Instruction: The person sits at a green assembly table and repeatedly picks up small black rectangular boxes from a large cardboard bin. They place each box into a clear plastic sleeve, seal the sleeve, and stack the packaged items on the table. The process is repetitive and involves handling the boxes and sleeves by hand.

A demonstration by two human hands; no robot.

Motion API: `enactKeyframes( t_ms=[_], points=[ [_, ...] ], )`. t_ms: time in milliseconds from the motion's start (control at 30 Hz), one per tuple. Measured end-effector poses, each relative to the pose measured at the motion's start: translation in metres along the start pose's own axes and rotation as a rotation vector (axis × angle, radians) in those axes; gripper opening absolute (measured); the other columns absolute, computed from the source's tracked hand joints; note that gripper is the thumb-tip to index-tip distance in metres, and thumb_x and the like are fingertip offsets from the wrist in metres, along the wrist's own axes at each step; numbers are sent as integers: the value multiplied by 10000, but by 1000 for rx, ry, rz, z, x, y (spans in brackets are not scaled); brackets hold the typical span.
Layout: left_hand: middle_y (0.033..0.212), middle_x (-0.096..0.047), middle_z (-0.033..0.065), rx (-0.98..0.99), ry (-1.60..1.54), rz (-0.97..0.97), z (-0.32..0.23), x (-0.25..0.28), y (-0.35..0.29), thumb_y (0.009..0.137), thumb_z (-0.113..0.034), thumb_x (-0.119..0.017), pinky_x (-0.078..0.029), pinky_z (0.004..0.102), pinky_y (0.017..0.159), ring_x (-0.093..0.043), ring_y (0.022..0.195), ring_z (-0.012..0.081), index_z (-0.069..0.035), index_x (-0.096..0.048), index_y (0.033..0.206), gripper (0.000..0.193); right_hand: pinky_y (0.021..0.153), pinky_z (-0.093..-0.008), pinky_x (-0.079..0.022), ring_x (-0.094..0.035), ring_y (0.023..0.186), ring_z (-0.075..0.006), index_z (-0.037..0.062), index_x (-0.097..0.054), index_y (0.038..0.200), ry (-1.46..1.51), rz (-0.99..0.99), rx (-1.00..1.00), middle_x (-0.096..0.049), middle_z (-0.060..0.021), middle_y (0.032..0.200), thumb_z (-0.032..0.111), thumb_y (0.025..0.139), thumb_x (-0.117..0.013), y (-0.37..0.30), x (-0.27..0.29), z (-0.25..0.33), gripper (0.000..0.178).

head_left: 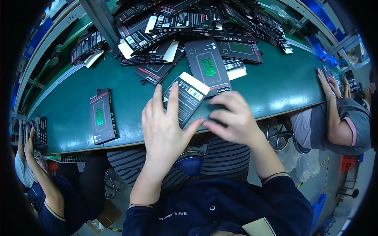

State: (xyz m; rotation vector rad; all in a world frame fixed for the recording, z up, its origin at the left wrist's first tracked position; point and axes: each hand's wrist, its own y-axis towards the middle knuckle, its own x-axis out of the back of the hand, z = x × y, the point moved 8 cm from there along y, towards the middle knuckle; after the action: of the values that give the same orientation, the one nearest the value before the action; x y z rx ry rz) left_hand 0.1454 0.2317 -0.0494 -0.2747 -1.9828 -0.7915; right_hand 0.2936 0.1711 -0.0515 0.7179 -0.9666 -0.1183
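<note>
In front of me is a thin black battery box (188, 103) with printing on its face and a white end flap (195, 83) standing out at its far end. My left hand (163, 125) holds it, the fingers laid over its face and the thumb stretched toward its near right corner. Close by on the right, my right hand (235, 120) has bent, separated fingers and nothing visible in them. Its thumb tip comes near my left thumb. Just beyond, a black box with a green battery picture (208, 67) lies face up.
A heap of similar black boxes (185, 23), some with white flaps out, covers the far side of the green table (267, 90). A single box (103, 116) lies to the left. Metal posts (100, 23) rise behind. Co-workers' hands (325, 82) rest at the right; another's (29, 143) at the left.
</note>
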Motion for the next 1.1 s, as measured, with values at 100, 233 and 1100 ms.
enactKeyframes(
  t_ms=[100,233,1100],
  points=[
    [1336,-556,220,15,-81,9,5,3,0,673,-279,-893,-442,475,998,-535,1189,392,-24,-518,1409,864,922,-419,-479,-623,1065,-331,31,-704,945,7,83,-183,-656,-123,1090,157,803,-769,-15,7,-22,200],
    [1292,-583,190,-166,-185,90,-4,16,-2,612,-222,-901,-458,463,986,-561,1155,379,-28,-596,1330,804,1089,-480,-399,-546,1263,-356,27,-678,1163,-134,-14,-188,-632,-152,1273,124,846,-704,-1,13,-14,332],
    [1335,-622,99,-371,-218,252,-22,-15,6,648,-468,-851,-422,472,1031,-544,1231,346,-124,-657,1296,758,1031,-412,-454,-614,1185,-341,15,-730,1040,-245,-302,-587,-704,-176,1158,145,883,-714,-51,80,-102,205]
  ],
)
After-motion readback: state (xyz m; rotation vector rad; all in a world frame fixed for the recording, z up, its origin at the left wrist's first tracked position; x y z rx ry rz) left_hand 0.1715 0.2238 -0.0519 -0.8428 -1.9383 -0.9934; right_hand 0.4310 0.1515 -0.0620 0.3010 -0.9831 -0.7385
